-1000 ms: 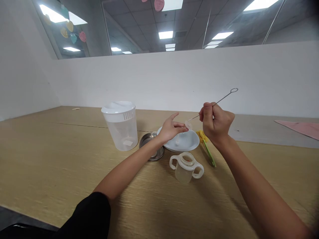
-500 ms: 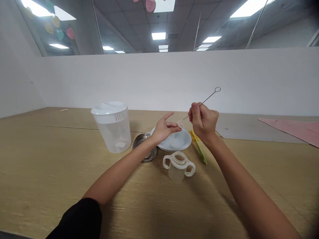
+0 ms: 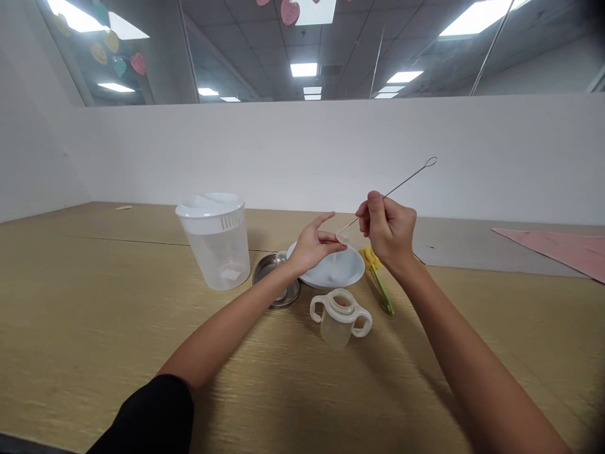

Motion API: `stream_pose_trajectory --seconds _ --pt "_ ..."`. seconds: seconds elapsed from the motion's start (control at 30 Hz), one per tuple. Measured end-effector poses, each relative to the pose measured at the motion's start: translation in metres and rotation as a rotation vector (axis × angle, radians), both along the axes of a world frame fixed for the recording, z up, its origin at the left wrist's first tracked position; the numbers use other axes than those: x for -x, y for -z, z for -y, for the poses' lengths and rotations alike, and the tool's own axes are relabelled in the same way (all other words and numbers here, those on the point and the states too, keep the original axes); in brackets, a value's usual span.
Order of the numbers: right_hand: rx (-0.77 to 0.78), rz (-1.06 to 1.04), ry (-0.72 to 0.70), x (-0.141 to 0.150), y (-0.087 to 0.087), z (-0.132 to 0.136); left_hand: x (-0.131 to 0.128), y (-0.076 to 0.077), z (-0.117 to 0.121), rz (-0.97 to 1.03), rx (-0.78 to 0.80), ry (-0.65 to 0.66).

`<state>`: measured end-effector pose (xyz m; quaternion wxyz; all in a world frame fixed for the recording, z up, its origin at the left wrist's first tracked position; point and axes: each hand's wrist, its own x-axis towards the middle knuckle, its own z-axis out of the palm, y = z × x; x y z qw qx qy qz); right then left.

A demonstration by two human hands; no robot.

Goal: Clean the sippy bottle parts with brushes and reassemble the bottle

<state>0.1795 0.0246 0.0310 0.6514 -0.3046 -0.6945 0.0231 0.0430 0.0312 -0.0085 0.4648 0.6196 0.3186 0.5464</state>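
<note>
My left hand [image 3: 314,246] pinches a small translucent round piece [image 3: 343,238] over the white bowl [image 3: 347,268]; its exact kind is too small to tell. In my right hand [image 3: 387,227], the fingers are closed round a thin wire brush [image 3: 410,178] with a looped end pointing up and right. The lower end of that brush reaches the translucent piece. Below the bowl stands a translucent two-handled baby cup [image 3: 338,325], upright and without a lid. My left forearm partly covers a round metal tray [image 3: 265,268] with small pieces on it.
A tall clear plastic bucket [image 3: 220,252] with a white rim stands left of the tray. Right of the bowl lies a green-handled brush with a yellow head [image 3: 382,293]. Pink cloth or sheet [image 3: 562,249] is at the far right. A white wall [image 3: 283,151] rises behind the table.
My right hand has tilted the wire brush lower, and its looped end has moved to the right. My left hand still holds the translucent piece. The view has shifted slightly.
</note>
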Motion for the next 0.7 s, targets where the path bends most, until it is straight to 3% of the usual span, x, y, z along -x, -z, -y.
stream_pose_trajectory --seconds 0.17,0.5,0.7 --pt "0.142 0.092 -0.025 -0.0004 0.0005 0.0 0.001 0.0016 -0.0027 -0.019 -0.053 0.005" --pt "0.125 0.157 0.037 0.0011 -0.0002 0.0 0.0024 0.0039 -0.0047 -0.022 -0.095 0.009" --pt "0.164 0.207 -0.001 -0.0032 -0.0016 -0.003 0.0009 0.0027 -0.0019 -0.042 -0.107 -0.015"
